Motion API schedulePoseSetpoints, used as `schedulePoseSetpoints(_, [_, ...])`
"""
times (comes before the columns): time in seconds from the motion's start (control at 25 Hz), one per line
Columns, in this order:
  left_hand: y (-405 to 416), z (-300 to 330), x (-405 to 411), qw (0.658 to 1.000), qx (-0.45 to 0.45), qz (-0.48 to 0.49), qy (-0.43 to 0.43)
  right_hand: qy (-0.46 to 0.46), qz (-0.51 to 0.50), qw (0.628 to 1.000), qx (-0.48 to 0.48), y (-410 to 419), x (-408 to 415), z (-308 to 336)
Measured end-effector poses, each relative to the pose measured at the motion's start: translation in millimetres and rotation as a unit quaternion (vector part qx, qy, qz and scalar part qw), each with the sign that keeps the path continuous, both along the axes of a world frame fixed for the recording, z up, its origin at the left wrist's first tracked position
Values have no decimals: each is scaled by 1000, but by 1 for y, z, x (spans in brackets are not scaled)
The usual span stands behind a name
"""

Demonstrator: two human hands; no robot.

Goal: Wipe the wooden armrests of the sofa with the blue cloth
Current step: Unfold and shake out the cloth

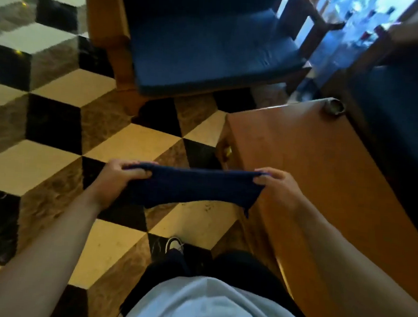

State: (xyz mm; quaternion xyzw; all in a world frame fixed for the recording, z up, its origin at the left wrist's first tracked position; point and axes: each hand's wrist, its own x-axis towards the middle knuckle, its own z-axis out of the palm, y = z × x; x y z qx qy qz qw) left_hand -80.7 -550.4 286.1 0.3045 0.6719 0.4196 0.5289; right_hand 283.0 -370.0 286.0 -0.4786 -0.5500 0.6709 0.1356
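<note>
The blue cloth (pixel 196 187) is stretched out flat in the air in front of me, above the floor. My left hand (pixel 120 179) grips its left end and my right hand (pixel 277 188) grips its right end. A broad wooden armrest (pixel 325 176) of the sofa runs beside my right arm, just right of the cloth. Ahead stands an armchair with a blue seat cushion (pixel 210 49), a wooden armrest (pixel 107 12) on its left and a darker one (pixel 309 19) on its right.
The floor (pixel 56 128) is tiled in black, cream and brown diamonds. A small round ashtray-like object (pixel 334 107) sits at the far end of the wide armrest. The sofa's blue seat (pixel 401 117) lies at the right edge. My shoe (pixel 174 244) shows below the cloth.
</note>
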Motion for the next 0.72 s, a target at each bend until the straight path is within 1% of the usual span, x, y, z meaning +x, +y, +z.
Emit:
schedulePoseSetpoints(0.04, [26, 3, -4, 990, 6, 41, -131, 88, -87, 988, -96, 12, -6, -1])
schedulePoseSetpoints(0.08, [55, 3, -4, 975, -13, 62, -215, 145, -159, 963, -160, 25, -12, -4])
schedulePoseSetpoints(0.12, [83, 0, -2, 964, -43, 68, -255, 173, -207, 944, -191, 36, -20, -8])
schedulePoseSetpoints(0.16, [109, -6, 4, 958, -64, 73, -269, 176, -240, 934, -198, 49, -28, -14])
schedulePoseSetpoints(0.24, [167, -24, 13, 961, -76, 111, -242, 133, -293, 931, -175, 79, -39, -32])
schedulePoseSetpoints(0.32, [220, -39, 22, 970, -67, 154, -176, 53, -348, 926, -137, 113, -45, -49])
schedulePoseSetpoints(0.4, [264, -52, 39, 982, -60, 161, -73, -37, -380, 920, -89, 140, -52, -56])
schedulePoseSetpoints(0.44, [284, -55, 53, 986, -68, 149, -12, -63, -395, 914, -73, 148, -60, -54])
schedulePoseSetpoints(0.48, [300, -59, 71, 988, -76, 130, 43, -58, -409, 908, -69, 151, -72, -51])
schedulePoseSetpoints(0.52, [312, -61, 92, 988, -77, 110, 76, -25, -408, 908, -87, 152, -86, -45])
schedulePoseSetpoints(0.56, [325, -61, 115, 990, -75, 87, 77, 32, -387, 912, -130, 155, -101, -40])
schedulePoseSetpoints(0.6, [337, -57, 136, 993, -84, 72, 52, 91, -344, 916, -187, 156, -115, -36])
schedulePoseSetpoints(0.64, [350, -54, 151, 992, -102, 78, 12, 133, -310, 912, -231, 160, -123, -32])
schedulePoseSetpoints(0.68, [363, -54, 160, 988, -122, 92, -36, 155, -289, 911, -250, 167, -124, -30])
schedulePoseSetpoints(0.72, [376, -58, 162, 983, -129, 101, -79, 172, -278, 913, -242, 178, -118, -32])
